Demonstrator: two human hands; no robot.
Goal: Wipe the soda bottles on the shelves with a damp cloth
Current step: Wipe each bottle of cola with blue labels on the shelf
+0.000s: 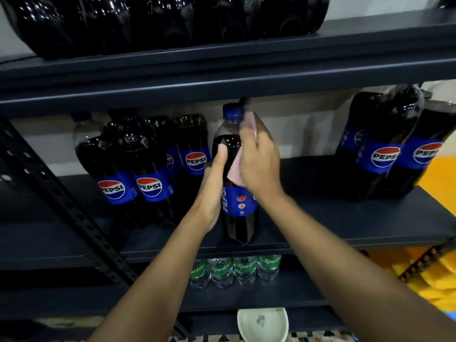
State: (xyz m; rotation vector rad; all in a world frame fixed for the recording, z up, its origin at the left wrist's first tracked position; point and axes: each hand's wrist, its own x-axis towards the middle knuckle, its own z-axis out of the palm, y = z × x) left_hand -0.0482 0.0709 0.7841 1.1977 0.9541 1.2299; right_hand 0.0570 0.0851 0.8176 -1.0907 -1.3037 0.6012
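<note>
Bottle: Pepsi bottle (238, 201) standing upright, centre, near edge of middle shelf (320, 233).
Cloth: pink cloth (233, 172) lying against its upper right side.
Right hand (259, 164): grasping the cloth, pressing it on.
Left hand (213, 186): gripping the bottle's left side.
Around: Pepsi packs (138, 169) sitting left and right; Sprite bottles (234, 270) below.

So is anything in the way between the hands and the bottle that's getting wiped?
Nothing visible blocks them. The left hand grips the Pepsi bottle directly. Only the pink cloth lies between the right hand and the bottle's upper part, which is where it belongs for wiping.
</note>
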